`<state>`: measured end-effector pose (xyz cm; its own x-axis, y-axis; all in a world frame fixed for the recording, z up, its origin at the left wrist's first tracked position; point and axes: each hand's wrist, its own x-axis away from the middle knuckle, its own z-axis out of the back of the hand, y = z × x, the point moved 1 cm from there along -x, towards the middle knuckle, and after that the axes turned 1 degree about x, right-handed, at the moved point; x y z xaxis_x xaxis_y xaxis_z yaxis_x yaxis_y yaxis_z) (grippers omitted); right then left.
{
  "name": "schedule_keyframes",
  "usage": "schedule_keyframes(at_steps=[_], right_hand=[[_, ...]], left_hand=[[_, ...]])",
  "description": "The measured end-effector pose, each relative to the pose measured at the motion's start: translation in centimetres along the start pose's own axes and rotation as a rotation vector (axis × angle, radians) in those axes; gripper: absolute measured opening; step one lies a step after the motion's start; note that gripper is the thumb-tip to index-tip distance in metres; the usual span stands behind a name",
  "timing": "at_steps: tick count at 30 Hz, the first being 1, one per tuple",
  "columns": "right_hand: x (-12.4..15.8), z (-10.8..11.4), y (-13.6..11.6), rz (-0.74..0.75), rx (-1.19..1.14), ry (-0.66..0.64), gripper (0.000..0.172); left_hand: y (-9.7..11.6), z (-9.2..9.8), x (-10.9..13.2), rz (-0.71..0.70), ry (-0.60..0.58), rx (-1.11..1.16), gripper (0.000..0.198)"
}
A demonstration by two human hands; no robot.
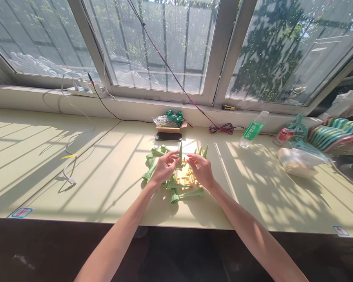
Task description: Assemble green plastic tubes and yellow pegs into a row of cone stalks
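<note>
My left hand point(166, 167) is closed round a green plastic spike point(181, 152), held upright with its point away from the table. Close on its right, my right hand point(202, 169) has thumb and fingers pinched together; what they hold, if anything, is too small to make out. Between and under the hands lies a heap of small yellow plastic pieces point(188, 178). Several more green spikes with wide ribbed ends point(174, 196) lie loose to the left and in front of the heap. Other green spikes point(205, 151) stand point up just behind my right hand.
Behind the pile are a black phone point(168, 136) and a small cardboard box point(172, 127) with plastic wrap. To the right stand a bottle point(253, 130), a can point(283, 136), a plastic bag point(297, 162) and hangers point(335, 135). A white cable point(66, 168) trails across the left.
</note>
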<state>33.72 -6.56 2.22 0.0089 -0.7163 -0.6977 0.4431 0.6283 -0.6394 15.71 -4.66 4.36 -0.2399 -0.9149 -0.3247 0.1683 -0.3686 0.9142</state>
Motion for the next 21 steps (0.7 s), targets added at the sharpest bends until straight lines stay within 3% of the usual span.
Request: schedule_keyframes(at_steps=[21], right_hand=[[-0.15,0.06,-0.28,0.033,0.002,-0.033,0.022]], left_hand=[[-0.13,0.07,0.04,0.022,-0.002,-0.001,0.042]])
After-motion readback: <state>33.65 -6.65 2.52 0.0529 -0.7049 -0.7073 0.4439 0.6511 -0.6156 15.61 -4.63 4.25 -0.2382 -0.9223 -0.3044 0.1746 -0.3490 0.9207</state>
